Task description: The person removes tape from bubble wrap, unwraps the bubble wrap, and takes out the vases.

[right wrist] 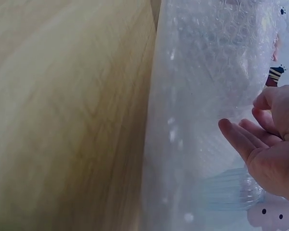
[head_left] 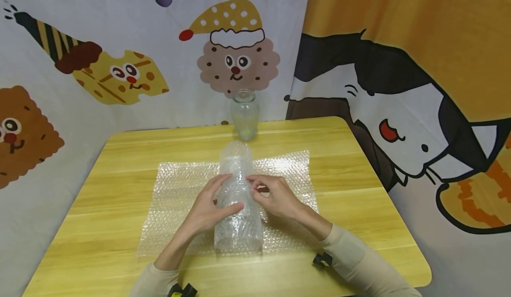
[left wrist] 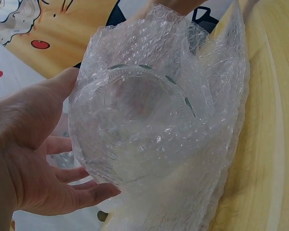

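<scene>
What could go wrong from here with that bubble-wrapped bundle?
The bundle might roll: it is rounded and lies on its side, though the left hand rests against it. The wrapping could spring loose, since I can make out no tape on it. And the glass vase might get knocked over: it stands just beyond the bundle's far end, so a careless push forward could reach it.
</scene>
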`<state>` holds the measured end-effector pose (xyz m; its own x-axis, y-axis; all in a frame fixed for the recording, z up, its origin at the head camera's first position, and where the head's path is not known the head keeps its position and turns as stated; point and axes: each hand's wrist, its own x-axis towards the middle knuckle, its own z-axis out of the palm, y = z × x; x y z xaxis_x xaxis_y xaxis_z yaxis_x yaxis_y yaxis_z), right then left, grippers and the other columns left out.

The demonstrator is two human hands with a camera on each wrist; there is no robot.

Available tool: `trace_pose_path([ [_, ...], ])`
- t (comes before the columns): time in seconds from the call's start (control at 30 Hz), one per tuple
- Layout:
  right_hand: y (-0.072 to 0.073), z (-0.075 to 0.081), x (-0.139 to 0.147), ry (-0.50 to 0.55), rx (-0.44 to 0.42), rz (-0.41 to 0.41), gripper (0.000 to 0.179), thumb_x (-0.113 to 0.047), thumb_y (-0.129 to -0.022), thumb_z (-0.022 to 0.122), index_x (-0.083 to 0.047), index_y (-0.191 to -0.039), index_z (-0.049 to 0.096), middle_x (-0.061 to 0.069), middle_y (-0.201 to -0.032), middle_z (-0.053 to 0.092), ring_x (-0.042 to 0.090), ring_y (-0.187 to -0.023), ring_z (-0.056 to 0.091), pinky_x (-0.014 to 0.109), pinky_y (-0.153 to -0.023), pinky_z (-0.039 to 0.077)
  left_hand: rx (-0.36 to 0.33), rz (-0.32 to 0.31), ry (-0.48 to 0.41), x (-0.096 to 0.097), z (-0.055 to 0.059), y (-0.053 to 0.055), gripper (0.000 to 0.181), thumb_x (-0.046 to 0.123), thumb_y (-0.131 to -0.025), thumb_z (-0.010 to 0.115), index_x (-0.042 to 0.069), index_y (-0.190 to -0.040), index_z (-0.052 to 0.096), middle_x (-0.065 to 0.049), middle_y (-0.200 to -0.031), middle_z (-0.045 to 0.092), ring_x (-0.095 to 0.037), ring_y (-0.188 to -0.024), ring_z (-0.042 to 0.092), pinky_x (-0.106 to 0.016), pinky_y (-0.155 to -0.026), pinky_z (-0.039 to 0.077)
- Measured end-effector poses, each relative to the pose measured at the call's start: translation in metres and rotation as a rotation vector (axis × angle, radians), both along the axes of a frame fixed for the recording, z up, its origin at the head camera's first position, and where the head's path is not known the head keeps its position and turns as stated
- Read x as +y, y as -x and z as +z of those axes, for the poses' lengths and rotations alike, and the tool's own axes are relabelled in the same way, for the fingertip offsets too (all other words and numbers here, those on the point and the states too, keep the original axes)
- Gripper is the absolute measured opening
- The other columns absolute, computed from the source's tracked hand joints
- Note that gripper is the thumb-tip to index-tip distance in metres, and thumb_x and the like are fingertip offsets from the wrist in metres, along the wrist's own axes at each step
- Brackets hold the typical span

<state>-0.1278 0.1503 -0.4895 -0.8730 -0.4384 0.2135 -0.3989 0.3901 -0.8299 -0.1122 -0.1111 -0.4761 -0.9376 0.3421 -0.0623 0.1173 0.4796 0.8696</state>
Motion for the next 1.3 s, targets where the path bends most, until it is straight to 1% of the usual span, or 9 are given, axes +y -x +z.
trace_pose_path([
  [0.1,0.001,0.002,0.001,-0.015,-0.008,0.016,0.008,-0.004,-0.107,0.069,-0.002,-0.109,0.076,0.024,-0.157,0.068,0.042,-0.131,0.078,0.025,-0.101,0.067,0.004,0.001,-0.004,0.000,0.000,0.000,0.099,0.047,-0.092,0.093,0.025,-0.174,0.043,-0.012,-0.186,0.032,-0.049,-0.168,0.037,-0.074,-0.124,0.050],
  [0.23,0.002,0.005,0.000,-0.107,0.144,0.034,0.006,-0.006,-0.105,0.075,-0.002,-0.110,0.077,0.024,-0.153,0.071,0.041,-0.129,0.079,0.028,-0.100,0.069,0.008,0.001,-0.005,0.000,0.000,0.000,0.099,0.047,-0.091,0.093,0.025,-0.174,0.043,-0.011,-0.186,0.033,-0.049,-0.168,0.038,-0.074,-0.124,0.050],
  [0.33,0.002,0.008,-0.001,-0.221,0.358,0.033,0.009,-0.007,-0.103,0.079,-0.001,-0.110,0.079,0.025,-0.145,0.076,0.025,-0.094,0.085,0.014,-0.079,0.067,0.006,0.001,-0.007,0.000,0.000,0.000,0.100,0.048,-0.091,0.094,0.025,-0.174,0.043,-0.010,-0.185,0.034,-0.049,-0.167,0.039,-0.074,-0.124,0.050],
  [0.43,0.001,0.011,-0.002,-0.312,0.554,0.032,0.013,-0.006,-0.098,0.084,0.000,-0.109,0.081,0.026,-0.137,0.079,0.010,-0.061,0.069,0.001,-0.061,0.053,0.004,0.003,-0.007,0.001,0.001,0.001,0.100,0.049,-0.090,0.094,0.026,-0.174,0.043,-0.009,-0.185,0.035,-0.048,-0.166,0.040,-0.074,-0.124,0.051],
  [0.57,0.002,0.012,-0.004,-0.344,0.673,0.039,0.014,-0.003,-0.092,0.088,0.000,-0.104,0.082,0.026,-0.130,0.082,0.004,-0.053,0.059,-0.003,-0.055,0.040,0.005,0.008,-0.001,0.002,0.002,0.001,0.099,0.048,-0.090,0.094,0.025,-0.173,0.044,-0.009,-0.184,0.036,-0.047,-0.166,0.041,-0.072,-0.123,0.052],
  [0.83,0.000,0.011,-0.007,-0.339,0.628,0.028,0.008,-0.001,-0.097,0.083,0.001,-0.105,0.082,0.025,-0.133,0.081,0.004,-0.055,0.063,-0.004,-0.055,0.041,0.009,0.010,-0.001,0.002,0.002,0.001,0.098,0.046,-0.091,0.094,0.024,-0.173,0.045,-0.009,-0.183,0.037,-0.047,-0.166,0.041,-0.071,-0.123,0.053],
  [0.97,0.000,0.008,-0.009,-0.258,0.534,0.025,0.008,0.001,-0.099,0.080,0.003,-0.106,0.082,0.027,-0.134,0.080,0.020,-0.083,0.085,0.002,-0.073,0.059,0.005,0.011,-0.002,0.001,0.001,0.001,0.098,0.047,-0.091,0.094,0.025,-0.173,0.045,-0.009,-0.184,0.036,-0.047,-0.167,0.040,-0.072,-0.124,0.052],
  [1.07,0.001,0.006,-0.009,-0.162,0.428,0.027,0.005,0.006,-0.099,0.076,0.005,-0.102,0.080,0.029,-0.135,0.079,0.037,-0.111,0.086,0.011,-0.086,0.065,0.005,0.011,-0.004,0.001,0.000,0.001,0.098,0.047,-0.091,0.094,0.025,-0.173,0.045,-0.009,-0.184,0.035,-0.048,-0.167,0.040,-0.072,-0.124,0.052],
  [1.3,0.002,0.003,-0.010,-0.046,0.290,0.016,0.007,0.009,-0.097,0.071,0.004,-0.095,0.076,0.031,-0.131,0.079,0.044,-0.113,0.084,0.014,-0.084,0.066,0.006,0.013,-0.009,0.001,0.000,0.001,0.098,0.047,-0.091,0.094,0.025,-0.173,0.045,-0.009,-0.184,0.035,-0.048,-0.167,0.040,-0.073,-0.124,0.051],
])
